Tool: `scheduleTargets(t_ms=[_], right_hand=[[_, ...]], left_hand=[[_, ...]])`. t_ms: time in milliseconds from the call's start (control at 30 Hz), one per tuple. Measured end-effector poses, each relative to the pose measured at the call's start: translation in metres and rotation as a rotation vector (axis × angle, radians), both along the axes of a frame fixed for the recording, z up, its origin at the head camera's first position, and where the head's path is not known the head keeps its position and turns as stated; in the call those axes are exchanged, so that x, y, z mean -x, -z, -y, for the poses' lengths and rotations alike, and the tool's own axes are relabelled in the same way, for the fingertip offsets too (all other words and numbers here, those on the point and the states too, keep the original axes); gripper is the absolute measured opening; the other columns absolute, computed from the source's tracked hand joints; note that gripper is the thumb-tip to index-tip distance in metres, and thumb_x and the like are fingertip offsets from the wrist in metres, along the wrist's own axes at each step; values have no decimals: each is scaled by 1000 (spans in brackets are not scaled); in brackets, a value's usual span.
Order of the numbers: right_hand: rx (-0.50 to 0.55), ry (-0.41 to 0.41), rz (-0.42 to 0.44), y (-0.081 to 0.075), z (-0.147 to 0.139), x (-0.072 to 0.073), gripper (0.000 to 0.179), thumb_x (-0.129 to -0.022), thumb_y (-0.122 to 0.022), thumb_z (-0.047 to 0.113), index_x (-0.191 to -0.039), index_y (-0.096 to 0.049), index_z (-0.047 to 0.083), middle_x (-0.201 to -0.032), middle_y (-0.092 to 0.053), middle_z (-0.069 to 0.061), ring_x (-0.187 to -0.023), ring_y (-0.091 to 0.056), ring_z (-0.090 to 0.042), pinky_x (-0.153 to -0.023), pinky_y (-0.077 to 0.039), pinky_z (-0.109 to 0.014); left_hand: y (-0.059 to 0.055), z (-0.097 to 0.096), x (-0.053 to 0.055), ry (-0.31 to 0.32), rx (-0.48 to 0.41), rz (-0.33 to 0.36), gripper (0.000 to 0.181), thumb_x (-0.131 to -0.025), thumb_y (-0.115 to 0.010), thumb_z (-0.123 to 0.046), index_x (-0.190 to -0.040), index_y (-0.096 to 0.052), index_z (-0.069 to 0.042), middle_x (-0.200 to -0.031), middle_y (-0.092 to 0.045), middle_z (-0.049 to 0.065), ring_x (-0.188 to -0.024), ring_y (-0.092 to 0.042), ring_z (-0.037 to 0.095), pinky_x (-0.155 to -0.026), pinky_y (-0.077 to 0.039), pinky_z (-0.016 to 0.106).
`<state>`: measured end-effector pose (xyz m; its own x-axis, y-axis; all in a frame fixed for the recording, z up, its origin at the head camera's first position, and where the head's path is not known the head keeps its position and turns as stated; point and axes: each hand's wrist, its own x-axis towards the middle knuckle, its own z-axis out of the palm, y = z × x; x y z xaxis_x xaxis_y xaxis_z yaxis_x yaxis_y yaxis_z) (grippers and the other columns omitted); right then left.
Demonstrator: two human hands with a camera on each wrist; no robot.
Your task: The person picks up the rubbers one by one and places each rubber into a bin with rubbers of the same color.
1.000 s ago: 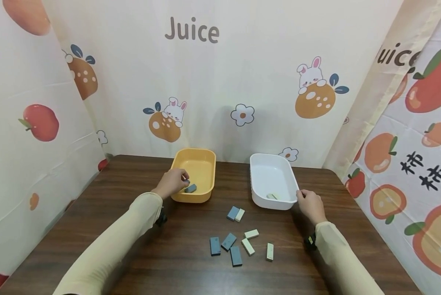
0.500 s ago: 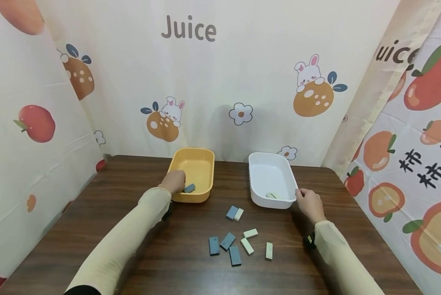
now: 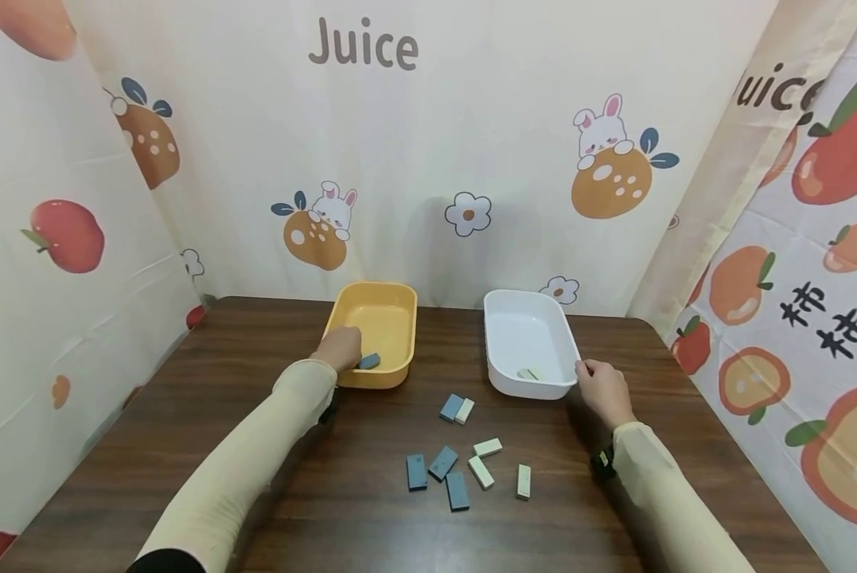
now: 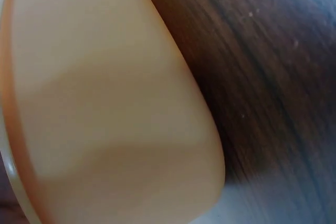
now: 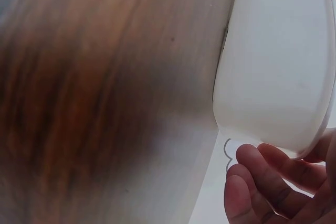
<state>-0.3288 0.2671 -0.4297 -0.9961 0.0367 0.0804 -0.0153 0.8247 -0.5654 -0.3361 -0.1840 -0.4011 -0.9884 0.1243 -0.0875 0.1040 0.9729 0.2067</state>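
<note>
My left hand [image 3: 340, 348] reaches over the near left corner of the yellow plastic bin [image 3: 392, 322], its fingers hidden down inside. A blue-grey rectangular block [image 3: 369, 361] lies in the bin beside the hand. The left wrist view shows only the yellow bin's outer wall [image 4: 115, 87] and the table, so I cannot tell whether the hand holds anything. At the white plastic bin [image 3: 528, 338], my right hand [image 3: 604, 394] pinches the near right rim. In the right wrist view, the right hand's fingers [image 5: 268, 174] curl beneath that rim. Small pale green blocks [image 3: 527, 373] lie inside the white bin.
Several blue-grey blocks [image 3: 457, 491] and pale green blocks [image 3: 481, 472] lie scattered on the dark wooden table [image 3: 313, 509] in front of the bins. One blue block [image 3: 451, 407] touches a pale one [image 3: 465, 411]. A printed curtain [image 3: 414, 143] stands behind the table.
My left hand, which held a blue-grey block over the yellow bin, has turned and moved in so its fingers are hidden. The right hand stays on the white bin's rim.
</note>
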Motion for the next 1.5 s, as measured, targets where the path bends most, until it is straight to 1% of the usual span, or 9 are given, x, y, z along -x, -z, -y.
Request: scheduleTargets(t_ms=[100, 233, 367, 433, 500, 767, 967, 1300, 1500], right_hand=[[-6, -2, -4, -1, 0, -1, 48, -102, -36, 28, -121, -62, -8, -106, -68, -26, -80, -55, -29, -67, -43, -34], [-7, 0, -3, 0, -1, -2, 48, -102, -37, 28, -120, -63, -8, -107, -68, -26, -81, -55, -30, -68, -43, -34], [4, 10, 4, 1, -1, -2, 49, -102, -36, 28, -122, -62, -8, -110, -67, -27, -83, -55, -30, -70, -44, -36], [6, 10, 9, 2, -1, -2, 49, -102, -36, 28, -123, -61, -9, -112, -66, -28, -83, -55, -30, -71, -45, -37], [4, 5, 19, 3, -1, -2, 49, -102, -36, 28, -123, -61, -9, -113, -66, -28, -84, -55, -31, -71, -45, -38], [19, 7, 57, 6, -3, -4, 49, -103, -38, 28, -125, -59, -10, -114, -65, -30, -84, -55, -30, -71, -46, -37], [28, 4, 26, 2, -3, -3, 51, -103, -38, 31, -123, -60, -9, -108, -66, -27, -81, -54, -29, -67, -44, -35], [16, 8, -7, 1, -4, -4, 53, -103, -38, 36, -116, -64, -8, -85, -66, -17, -73, -52, -26, -61, -39, -31], [11, 5, -14, 1, -5, -4, 53, -103, -38, 36, -115, -65, -7, -89, -67, -20, -74, -53, -26, -63, -40, -32]], left_hand=[[-3, 0, -3, -11, -26, -39, 36, -91, -49, -1, -58, -39, -12, -52, -33, -1, -51, -33, 14, -51, -31, 26], [-5, 0, -9, -19, -71, -142, 31, -90, -52, -4, -59, -53, -6, -57, -44, 4, -55, -42, 18, -54, -38, 29], [-6, 1, -20, -36, -103, -267, 21, -89, -54, -8, -89, -71, 4, -86, -63, 16, -78, -60, 29, -73, -53, 41], [-5, 3, -25, -44, -121, -316, 25, -88, -56, -9, -102, -71, 5, -99, -64, 20, -90, -62, 34, -82, -53, 47], [-3, 5, -30, -55, -145, -336, 27, -88, -56, -10, -104, -71, 5, -102, -65, 21, -92, -62, 37, -85, -52, 48], [-2, 13, -40, -88, -190, -352, 27, -91, -57, -14, -108, -71, 2, -108, -64, 21, -100, -59, 38, -90, -49, 52], [-5, 15, -46, -120, -205, -363, 29, -92, -58, -16, -112, -70, 1, -113, -64, 22, -103, -59, 39, -89, -49, 52], [1, 29, -54, -200, -206, -374, 34, -93, -60, -21, -119, -66, 0, -118, -61, 23, -108, -55, 39, -86, -50, 54], [4, 36, -55, -220, -197, -357, 41, -93, -60, -25, -123, -64, 2, -118, -63, 25, -107, -56, 41, -87, -50, 54]])
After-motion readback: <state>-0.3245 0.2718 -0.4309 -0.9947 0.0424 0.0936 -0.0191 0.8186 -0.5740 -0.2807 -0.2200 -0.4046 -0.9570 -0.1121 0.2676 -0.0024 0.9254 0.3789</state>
